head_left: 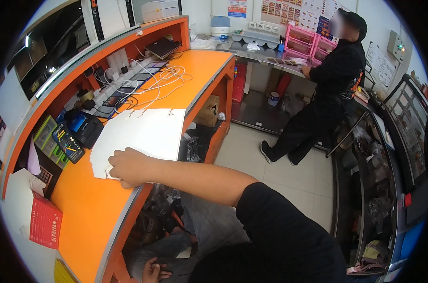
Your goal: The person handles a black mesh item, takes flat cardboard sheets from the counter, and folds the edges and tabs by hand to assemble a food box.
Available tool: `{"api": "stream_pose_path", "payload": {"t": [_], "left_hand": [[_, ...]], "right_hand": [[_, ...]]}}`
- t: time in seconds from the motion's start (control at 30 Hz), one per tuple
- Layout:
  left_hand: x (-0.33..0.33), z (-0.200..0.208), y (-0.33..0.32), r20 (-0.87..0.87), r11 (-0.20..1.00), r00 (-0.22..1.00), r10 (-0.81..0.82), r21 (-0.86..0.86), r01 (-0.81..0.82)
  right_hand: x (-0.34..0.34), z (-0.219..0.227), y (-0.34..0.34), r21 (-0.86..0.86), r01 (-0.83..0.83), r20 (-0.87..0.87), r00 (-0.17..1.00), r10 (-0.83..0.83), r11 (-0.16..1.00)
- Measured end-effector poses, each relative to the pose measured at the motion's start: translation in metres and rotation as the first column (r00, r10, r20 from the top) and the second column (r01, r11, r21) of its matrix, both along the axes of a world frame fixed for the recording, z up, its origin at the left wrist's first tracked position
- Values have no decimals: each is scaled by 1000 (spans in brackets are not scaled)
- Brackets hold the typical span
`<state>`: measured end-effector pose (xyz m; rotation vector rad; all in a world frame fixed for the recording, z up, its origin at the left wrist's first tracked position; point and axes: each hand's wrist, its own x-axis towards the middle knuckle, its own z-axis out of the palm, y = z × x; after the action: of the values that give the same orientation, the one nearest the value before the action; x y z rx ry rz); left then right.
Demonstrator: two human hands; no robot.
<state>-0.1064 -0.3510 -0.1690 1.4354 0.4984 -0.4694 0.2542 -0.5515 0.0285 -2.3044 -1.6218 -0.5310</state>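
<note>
A stack of flat white cardboard sheets [148,134] with small slots along its far edge lies on the orange counter [81,203]. My right hand [129,167] is closed on the near edge of the stack, its fingers curled over; what they pinch beneath is partly hidden. Low at the bottom edge, my left hand [156,271] rests by my grey-trousered leg. Its fingers are loosely apart, and nothing shows in them. A smartphone [68,144] leans beside a dark blue and black device [84,129] to the left of the sheets.
White cables [169,78] tangle behind the sheets, near a row of tablets [114,101]. Red boxes or booklets [46,221] stand at the counter's near left. A person in black [336,80] works at the steel bench [251,53]. Shelving [365,188] lines the right side.
</note>
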Motion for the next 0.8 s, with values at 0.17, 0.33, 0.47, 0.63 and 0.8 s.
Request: {"api": "stream_pose_path", "payload": {"t": [0.17,0.33,0.47,0.63,0.8], "left_hand": [[3,15,-8,-6,1000,1000,16,-3,-16],[2,-15,10,1,1000,1000,23,8,-23],[9,-9,-16,149,979,986,-81,196,51],[43,41,-82,361,879,802,-476,226,419],[62,41,-98,431,751,616,-660,369,547]], "right_hand": [[0,-1,-4,-2,-20,-12,1000,20,1000],[-7,1,-9,46,-56,4,998,56,997],[-55,20,-46,356,-214,55,977,208,910],[-148,-26,-200,200,14,-492,866,88,980],[-314,-211,-388,-328,-689,-686,-296,-665,646]]}}
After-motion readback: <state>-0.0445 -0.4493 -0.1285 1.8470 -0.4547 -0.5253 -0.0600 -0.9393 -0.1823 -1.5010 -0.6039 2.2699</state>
